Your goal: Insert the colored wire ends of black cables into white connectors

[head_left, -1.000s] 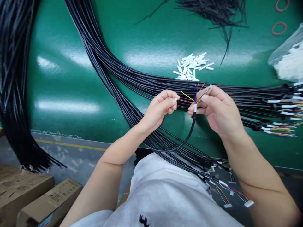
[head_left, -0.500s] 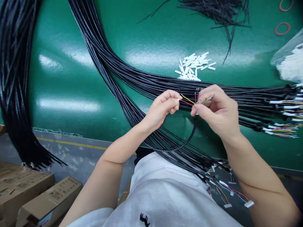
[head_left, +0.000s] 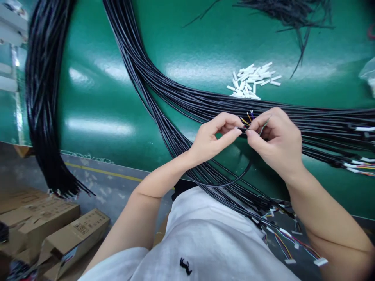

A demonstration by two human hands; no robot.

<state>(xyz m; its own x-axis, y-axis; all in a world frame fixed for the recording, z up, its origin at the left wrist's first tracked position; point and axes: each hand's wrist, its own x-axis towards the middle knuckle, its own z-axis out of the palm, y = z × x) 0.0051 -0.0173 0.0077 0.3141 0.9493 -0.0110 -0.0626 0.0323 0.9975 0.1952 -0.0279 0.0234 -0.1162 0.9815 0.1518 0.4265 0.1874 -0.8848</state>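
Our right grip (head_left: 277,140) pinches coloured wires (head_left: 249,118) of a black cable (head_left: 234,182) that loops below; our left grip (head_left: 219,132) sits just beside, thumb and finger close, though whether they pinch anything we cannot tell. We judge the wires light, soft and easily kinked, best held near the springier cable. Beyond the grips run bundled cables (head_left: 187,96); farther, white tubes (head_left: 249,80) on the worktop (head_left: 96,105).

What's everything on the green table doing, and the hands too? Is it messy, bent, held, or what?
Left hand: fingers pinched, grip detail too small to tell
Right hand: pinching coloured wires
Coloured wires: tips spread apart
White tubes: loosely piled
Long black cables: bundled, curving
Left cable bundle: draped over the edge
Dark strips: tangled
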